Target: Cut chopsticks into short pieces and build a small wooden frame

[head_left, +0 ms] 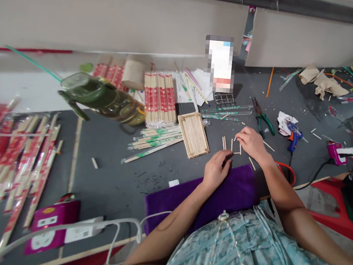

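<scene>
- The purple cloth (203,196) lies along the near table edge, partly under the left forearm.
- The left hand (217,170) rests just beyond it, fingers curled by the small sticks—whether they grip one, the view does not tell.
- The small sticks (224,143) lie on the dark table (157,168) between and around the hands, some forming an open-sided outline.
- The right hand (250,143) has its fingertips pinched on a short stick piece (235,139).
- The stick tray (194,135) lies left of the hands, its floor lined with sticks.
- The glue gun (294,139) and the green-handled pliers (262,118) lie right of the right hand.
- The wrapped chopsticks (160,99) lie past the tray—the blurred-out phone (222,64) stands farther back, by the wire rack (224,100).
</scene>
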`<state>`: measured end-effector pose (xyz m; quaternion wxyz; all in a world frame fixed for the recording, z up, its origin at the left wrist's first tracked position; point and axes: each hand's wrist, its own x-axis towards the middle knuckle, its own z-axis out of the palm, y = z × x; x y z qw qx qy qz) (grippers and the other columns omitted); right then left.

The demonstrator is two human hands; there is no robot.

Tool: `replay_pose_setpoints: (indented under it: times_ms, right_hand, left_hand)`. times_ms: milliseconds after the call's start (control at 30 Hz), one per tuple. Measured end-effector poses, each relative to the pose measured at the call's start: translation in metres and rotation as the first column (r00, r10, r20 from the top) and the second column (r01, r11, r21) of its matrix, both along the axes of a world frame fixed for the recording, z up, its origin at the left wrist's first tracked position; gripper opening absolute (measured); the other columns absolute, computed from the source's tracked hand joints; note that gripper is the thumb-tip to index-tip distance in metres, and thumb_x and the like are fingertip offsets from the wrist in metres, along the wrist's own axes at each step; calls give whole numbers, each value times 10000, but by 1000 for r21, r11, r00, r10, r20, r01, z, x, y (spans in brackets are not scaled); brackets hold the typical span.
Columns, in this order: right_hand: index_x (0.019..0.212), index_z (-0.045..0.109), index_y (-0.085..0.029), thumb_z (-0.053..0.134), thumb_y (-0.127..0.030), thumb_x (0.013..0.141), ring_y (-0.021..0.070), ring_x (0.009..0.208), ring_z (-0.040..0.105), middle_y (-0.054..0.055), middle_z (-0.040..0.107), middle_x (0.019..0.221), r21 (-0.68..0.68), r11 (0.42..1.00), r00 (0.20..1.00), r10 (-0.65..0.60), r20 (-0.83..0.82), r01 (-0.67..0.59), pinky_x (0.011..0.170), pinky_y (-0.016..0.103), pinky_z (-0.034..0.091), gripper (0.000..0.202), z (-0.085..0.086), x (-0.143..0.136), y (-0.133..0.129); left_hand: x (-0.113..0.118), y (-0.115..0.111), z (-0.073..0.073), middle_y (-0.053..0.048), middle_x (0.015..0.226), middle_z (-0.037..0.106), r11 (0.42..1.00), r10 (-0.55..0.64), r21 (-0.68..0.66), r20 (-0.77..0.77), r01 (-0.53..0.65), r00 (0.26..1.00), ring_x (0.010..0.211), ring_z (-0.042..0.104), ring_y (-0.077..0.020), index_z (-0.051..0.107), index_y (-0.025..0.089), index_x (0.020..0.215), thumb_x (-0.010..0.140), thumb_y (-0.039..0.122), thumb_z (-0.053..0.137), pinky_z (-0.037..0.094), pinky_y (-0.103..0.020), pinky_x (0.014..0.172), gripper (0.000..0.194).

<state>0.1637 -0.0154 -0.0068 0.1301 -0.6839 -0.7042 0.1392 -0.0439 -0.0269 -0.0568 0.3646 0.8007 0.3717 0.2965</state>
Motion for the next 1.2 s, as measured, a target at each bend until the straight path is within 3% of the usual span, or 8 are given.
replay_pose_setpoints:
  times_ms: [133,267,400,533,733,967,1200]
  right_hand:
    - [1035,741,-215,519,-200,1013,217,1041,549,84,648,1083,-80,996,995,37,97,-29,742,290,392,223,-3,-8,15]
    - [996,724,-205,481,-204,1030,221,1010,526,91,637,1086,-73,995,990,78,118,-69,694,290,349,245,-3,-7,18]
    - [989,695,-201,479,-195,1037,202,991,539,77,638,1043,-34,997,995,76,57,-74,743,287,356,220,9,-5,5]
    - [991,682,-211,476,-232,1051,191,968,560,60,640,994,-91,991,993,100,56,-95,760,282,357,216,18,-8,-17]
    - [1016,700,-209,467,-272,1060,200,993,568,78,643,1027,-175,982,989,99,110,-79,730,291,357,246,14,-14,-33]
    - [1049,723,-205,541,-269,1032,220,1063,561,91,650,1083,-218,970,983,139,116,-111,733,300,395,193,16,-18,-33]
    - [1056,676,-161,510,-139,991,252,1035,553,126,647,1080,-254,951,938,241,250,-177,728,312,464,179,22,-36,-35]
  left_hand:
    - [-1,0,-1,-77,1164,728,1000,2,6,-7,-2,1000,1075,689,-222,626,214,1188,946,150,549,546,-364,943,262]
    - [0,-1,-2,-79,1165,729,1000,0,15,7,0,1000,1080,689,-223,632,215,1176,950,153,550,544,-369,949,249]
    - [-1,-1,4,-63,1060,732,999,38,11,122,-39,992,987,695,-194,654,216,1099,961,155,547,553,-332,877,185]
    - [-4,0,12,-41,922,715,986,155,28,249,-167,956,878,681,-170,671,211,988,974,158,539,543,-311,802,143]
    - [-6,4,14,-41,899,709,966,228,36,355,-257,907,861,670,-165,679,202,944,970,154,560,531,-315,791,131]
    - [-5,3,14,-51,895,710,969,239,-26,346,-245,907,863,664,-182,683,209,927,980,208,539,529,-344,811,154]
    - [-4,2,12,-51,893,705,972,231,-19,299,-236,926,865,664,-181,675,212,926,988,239,519,536,-344,809,170]
